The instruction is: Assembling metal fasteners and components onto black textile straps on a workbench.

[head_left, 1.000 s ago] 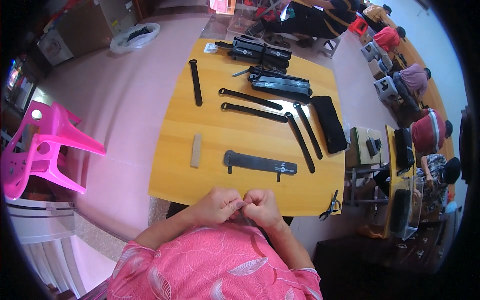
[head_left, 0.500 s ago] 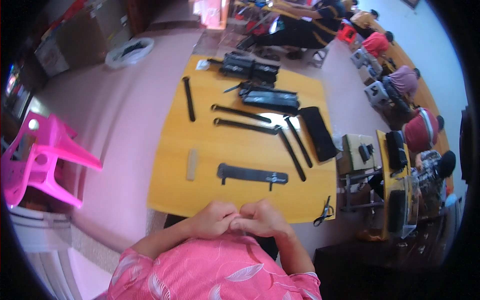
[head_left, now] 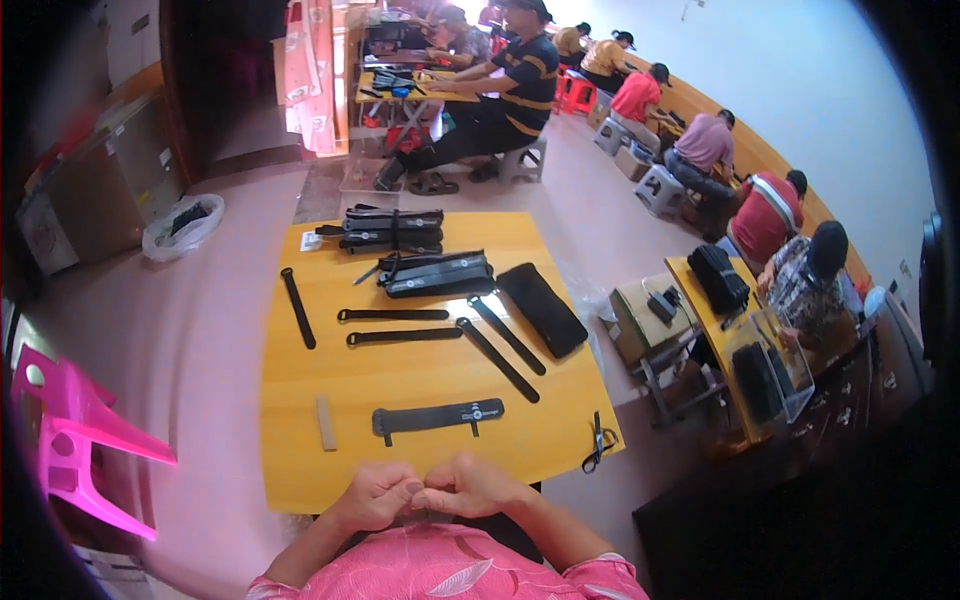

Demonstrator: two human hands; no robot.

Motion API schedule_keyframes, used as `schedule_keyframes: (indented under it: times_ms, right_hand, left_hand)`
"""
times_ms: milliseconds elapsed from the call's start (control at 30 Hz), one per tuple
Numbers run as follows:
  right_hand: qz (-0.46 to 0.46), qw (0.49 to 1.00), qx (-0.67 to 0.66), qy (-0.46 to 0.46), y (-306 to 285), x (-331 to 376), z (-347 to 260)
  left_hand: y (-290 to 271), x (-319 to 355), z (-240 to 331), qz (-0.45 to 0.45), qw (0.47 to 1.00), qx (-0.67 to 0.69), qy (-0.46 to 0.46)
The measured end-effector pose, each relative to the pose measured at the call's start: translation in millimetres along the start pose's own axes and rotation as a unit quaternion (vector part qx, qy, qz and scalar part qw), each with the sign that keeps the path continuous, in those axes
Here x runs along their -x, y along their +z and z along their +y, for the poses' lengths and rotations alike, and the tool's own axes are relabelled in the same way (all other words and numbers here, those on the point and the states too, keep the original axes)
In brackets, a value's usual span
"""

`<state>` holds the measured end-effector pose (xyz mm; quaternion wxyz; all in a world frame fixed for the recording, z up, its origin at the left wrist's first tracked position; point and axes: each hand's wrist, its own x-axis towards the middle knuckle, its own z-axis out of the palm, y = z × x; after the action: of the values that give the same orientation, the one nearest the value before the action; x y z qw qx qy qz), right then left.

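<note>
My left hand (head_left: 378,495) and my right hand (head_left: 470,487) meet in front of my body at the table's near edge. Both have curled fingers, and their thumbs and fingertips press together; what they hold, if anything, is hidden. Just beyond them a dark grey fabric band (head_left: 435,418) with two short black tabs lies flat on the yellow table (head_left: 300,480). To its left is a thin tan strip (head_left: 326,423), to its right a pair of black-handled scissors (head_left: 598,443). Farther off lie several black straps with end rings, such as this strap (head_left: 298,308).
A tied bundle of dark bands (head_left: 392,231), a second stack (head_left: 435,274) and a black folded cloth piece (head_left: 543,310) occupy the table's far part. A pink plastic stool (head_left: 85,440) stands left. Rightward are a carton (head_left: 650,318) and another worktable (head_left: 735,385). Several people sit working beyond.
My view has tilted up, bringing more of the room and the seated people into sight. The table appears lower and farther left. My hands stay pressed together.
</note>
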<state>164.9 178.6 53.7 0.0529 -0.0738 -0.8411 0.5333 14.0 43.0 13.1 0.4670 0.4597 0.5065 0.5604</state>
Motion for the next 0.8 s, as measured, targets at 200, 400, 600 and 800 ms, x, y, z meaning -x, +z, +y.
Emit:
schedule_keyframes:
  times_ms: [200,400,600,800]
  right_hand:
    - [0.004,0.994,-0.042,-0.103,1,1,-6]
    - [0.093,0.981,-0.059,-0.162,1,32,0]
    - [0.110,0.954,-0.266,-0.078,-15,50,-6]
    - [0.112,0.986,-0.035,-0.116,16,7,-32]
  left_hand:
    - [3,3,7,-0.039,0.999,0.031,0.016]
    - [-2,22,26,0.064,0.995,0.064,-0.043]
    - [-37,18,29,0.078,0.950,0.298,0.053]
    - [-4,27,50,0.053,0.988,0.139,0.044]
